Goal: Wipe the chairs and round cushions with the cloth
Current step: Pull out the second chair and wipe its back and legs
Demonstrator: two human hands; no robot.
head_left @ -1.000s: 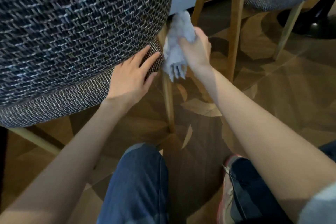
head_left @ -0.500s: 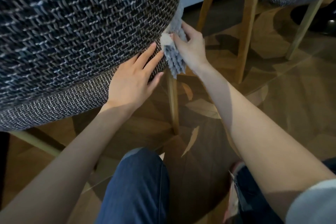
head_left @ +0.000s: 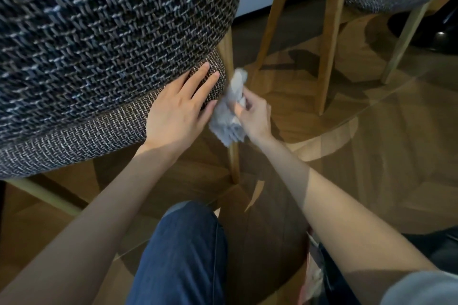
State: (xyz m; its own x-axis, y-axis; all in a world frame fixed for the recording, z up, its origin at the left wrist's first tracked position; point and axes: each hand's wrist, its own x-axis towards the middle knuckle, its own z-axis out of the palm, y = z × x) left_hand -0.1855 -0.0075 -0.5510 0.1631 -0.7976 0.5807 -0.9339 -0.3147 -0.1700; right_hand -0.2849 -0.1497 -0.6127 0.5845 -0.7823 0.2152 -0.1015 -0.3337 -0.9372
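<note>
a dining or lounge room: woven upholstered chairs on wooden legs, patterned parquet floor.

Dark blue-grey woven cushion, brown tweed seat, pale grey cloth, herringbone wood floor.

Open floor lies right of the near chair leg, bounded farther back by the second chair's legs.

Left hand flat on woven chair seat edge, right hand gripping bunched grey cloth against wooden chair leg, parquet floor below.
</note>
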